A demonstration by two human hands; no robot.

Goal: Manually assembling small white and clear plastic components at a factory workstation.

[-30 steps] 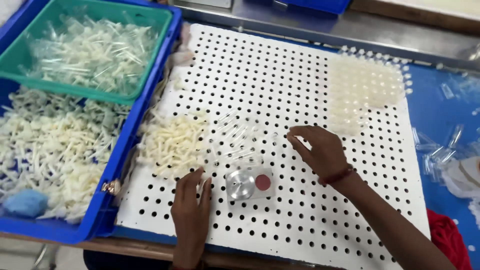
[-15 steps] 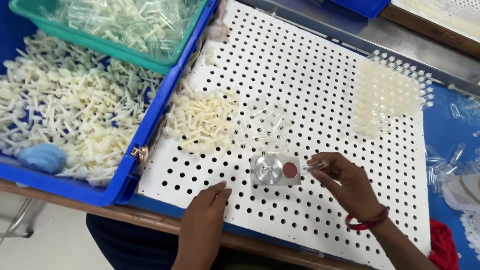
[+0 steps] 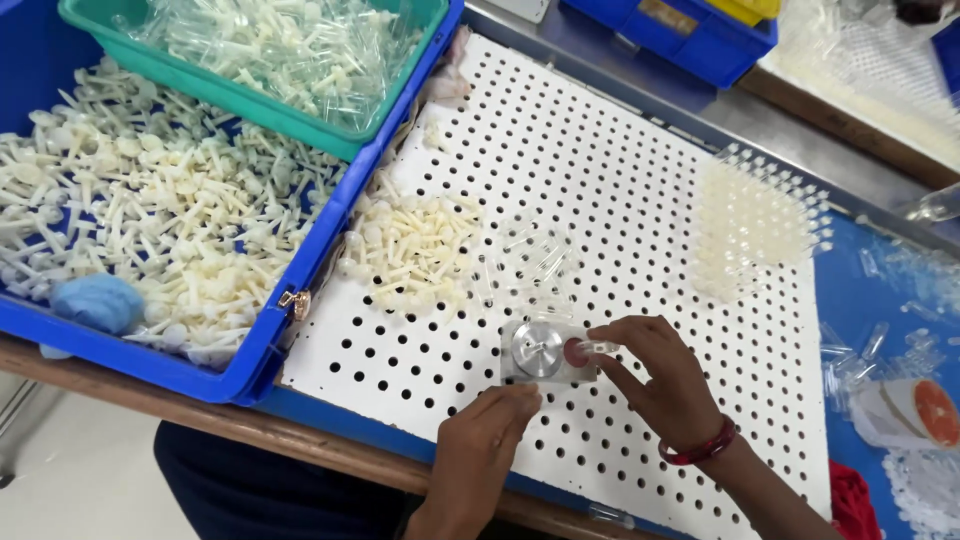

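Observation:
A small clear block with a round metal disc and a red pad [image 3: 545,351] lies on the white perforated board [image 3: 620,180]. My right hand [image 3: 660,375] pinches a small clear plastic tube [image 3: 597,346], its tip at the red pad. My left hand [image 3: 487,430] rests on the board just below the block, fingers curled by its lower edge; I cannot tell if it holds anything. A heap of cream plastic plungers [image 3: 415,250] and a heap of clear tubes [image 3: 530,255] lie on the board above the block.
A blue bin [image 3: 255,375] at left holds many cream plungers and a blue cloth [image 3: 98,300]. A green tray [image 3: 330,140] of clear tubes sits in it. Assembled pieces [image 3: 755,225] stand in rows at the board's right. Loose tubes lie on the blue surface [image 3: 870,350] at right.
My right hand has come down from the clear tubes to the block with a tube pinched. My left hand has stayed below the block. The view has shifted.

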